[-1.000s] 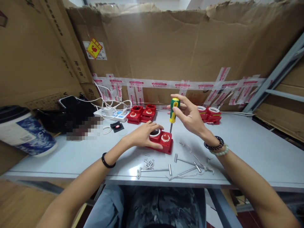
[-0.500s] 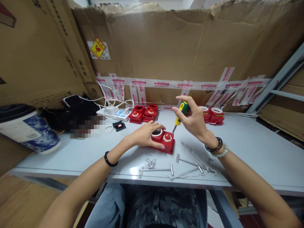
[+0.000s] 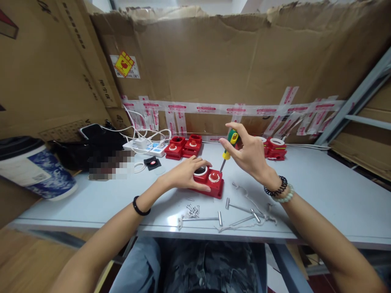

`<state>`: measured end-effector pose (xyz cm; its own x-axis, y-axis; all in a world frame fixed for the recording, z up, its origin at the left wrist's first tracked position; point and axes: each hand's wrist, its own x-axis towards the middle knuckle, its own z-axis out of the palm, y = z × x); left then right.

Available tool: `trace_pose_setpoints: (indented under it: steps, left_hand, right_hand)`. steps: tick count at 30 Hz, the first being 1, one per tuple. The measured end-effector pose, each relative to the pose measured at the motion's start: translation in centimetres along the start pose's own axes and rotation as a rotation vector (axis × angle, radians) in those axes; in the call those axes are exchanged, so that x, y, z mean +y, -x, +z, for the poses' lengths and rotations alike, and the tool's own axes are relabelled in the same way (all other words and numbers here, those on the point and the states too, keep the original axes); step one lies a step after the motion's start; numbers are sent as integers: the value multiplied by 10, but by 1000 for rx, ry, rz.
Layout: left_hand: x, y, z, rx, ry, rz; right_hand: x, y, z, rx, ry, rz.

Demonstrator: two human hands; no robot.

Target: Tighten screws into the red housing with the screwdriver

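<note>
My left hand (image 3: 191, 173) grips a red plastic housing (image 3: 217, 189) from its left side, pressing it against the table. The housing has a white ring round a dark opening and a red knob with a white rim. In my right hand (image 3: 249, 152) is a screwdriver (image 3: 233, 140) with a green and yellow handle, held tilted. Its tip meets the housing's far right corner; any screw there is too small to make out. Nearer to me lie several loose screws (image 3: 193, 211) and metal T-shaped rods (image 3: 220, 218) with strings.
Behind stand more red housings (image 3: 192, 145), with others at the right (image 3: 276, 148). A white power strip (image 3: 149, 147) with cables, a black square piece (image 3: 152, 162) and a patterned paper cup (image 3: 38, 169) are at the left. Tall cardboard (image 3: 207, 61) closes off the back.
The screwdriver handle has turned slightly in my right hand, and its fingers have shifted a little. My left hand still holds the red housing in place.
</note>
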<state>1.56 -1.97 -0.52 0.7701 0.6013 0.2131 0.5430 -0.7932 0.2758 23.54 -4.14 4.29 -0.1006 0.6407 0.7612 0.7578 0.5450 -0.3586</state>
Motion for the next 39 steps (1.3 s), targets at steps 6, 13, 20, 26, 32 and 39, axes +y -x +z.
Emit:
trace_pose_setpoints:
  steps: [6, 13, 20, 26, 32, 39]
  left_hand:
    - [-1, 0, 1, 4, 6, 12]
    - [-3, 0, 2, 1, -2, 16]
    - [-2, 0, 1, -5, -6, 16]
    - [-3, 0, 1, -3, -4, 4]
    - [-3, 1, 1, -5, 9, 5]
    - [-3, 1, 1, -3, 17, 7]
  right_hand:
    - [6, -3, -10, -294, -377, 0]
    - [2, 0, -1, -54, -5, -16]
    - [8, -5, -14, -362, -474, -47]
    - [-5, 2, 1, -33, -49, -45]
    - [3, -2, -10, -355, -485, -39]
    - [-6, 1, 2, -7, -56, -35]
